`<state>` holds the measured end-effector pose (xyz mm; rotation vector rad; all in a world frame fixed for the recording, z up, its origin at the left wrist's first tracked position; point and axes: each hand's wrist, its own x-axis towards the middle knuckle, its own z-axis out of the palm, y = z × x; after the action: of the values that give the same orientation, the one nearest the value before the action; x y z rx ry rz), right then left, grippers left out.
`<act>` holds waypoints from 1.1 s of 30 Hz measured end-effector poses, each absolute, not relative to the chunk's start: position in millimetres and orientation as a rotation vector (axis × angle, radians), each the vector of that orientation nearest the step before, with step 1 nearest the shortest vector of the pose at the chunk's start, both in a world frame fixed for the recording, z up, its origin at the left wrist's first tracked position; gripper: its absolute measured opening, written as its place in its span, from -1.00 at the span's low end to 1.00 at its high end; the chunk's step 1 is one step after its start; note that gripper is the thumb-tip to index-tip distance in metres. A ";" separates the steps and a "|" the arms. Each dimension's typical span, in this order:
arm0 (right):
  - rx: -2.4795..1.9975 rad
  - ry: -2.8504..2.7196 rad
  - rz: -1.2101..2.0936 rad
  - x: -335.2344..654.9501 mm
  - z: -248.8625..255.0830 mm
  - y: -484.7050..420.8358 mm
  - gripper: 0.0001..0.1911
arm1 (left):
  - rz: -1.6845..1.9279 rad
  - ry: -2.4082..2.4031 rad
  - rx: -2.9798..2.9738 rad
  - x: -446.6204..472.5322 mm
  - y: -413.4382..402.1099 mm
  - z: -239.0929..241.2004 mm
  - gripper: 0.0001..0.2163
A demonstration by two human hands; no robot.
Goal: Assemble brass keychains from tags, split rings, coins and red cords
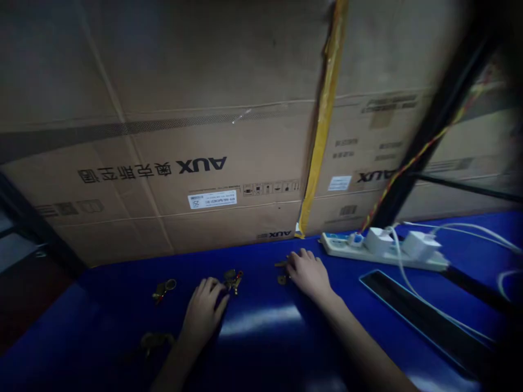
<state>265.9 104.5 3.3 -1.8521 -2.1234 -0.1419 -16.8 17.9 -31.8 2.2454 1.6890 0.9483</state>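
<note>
Bare hands rest on a blue table (102, 321): left hand (203, 310) curled, grip unclear, brass parts (232, 280) at one o'clock; right hand (308, 275) relaxed, open, brass piece (281, 279) at nine o'clock.

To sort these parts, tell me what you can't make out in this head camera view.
Head view:
The brass piece by the right hand: partly hidden by its fingers, too small to identify.
The brass cluster by the left hand: too small to identify.
The lower-left metal piece: too dark.
The carton label: print too blurred.
</note>
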 end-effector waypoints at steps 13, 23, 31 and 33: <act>-0.799 -2.220 0.715 183.2 7.5 39.7 -0.81 | 1.094 1.261 1.864 0.1 9.3 -1.3 -0.81; -0.874 -2.000 0.830 182.4 4.2 44.4 -0.77 | 1.182 1.327 1.963 -7.0 9.9 2.9 -0.87; -1.293 -2.323 0.001 160.9 -9.3 48.2 -0.78 | 1.190 1.764 2.243 -22.9 17.0 -1.9 -0.85; -1.299 -2.380 -0.079 158.4 -11.9 48.7 -0.84 | 1.156 1.778 2.323 -21.1 16.1 -3.6 -0.84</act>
<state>158.4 48.7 -11.9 -1.2994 -2.3799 -0.0788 -21.1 16.1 -3.6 2.3225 1.7776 1.1558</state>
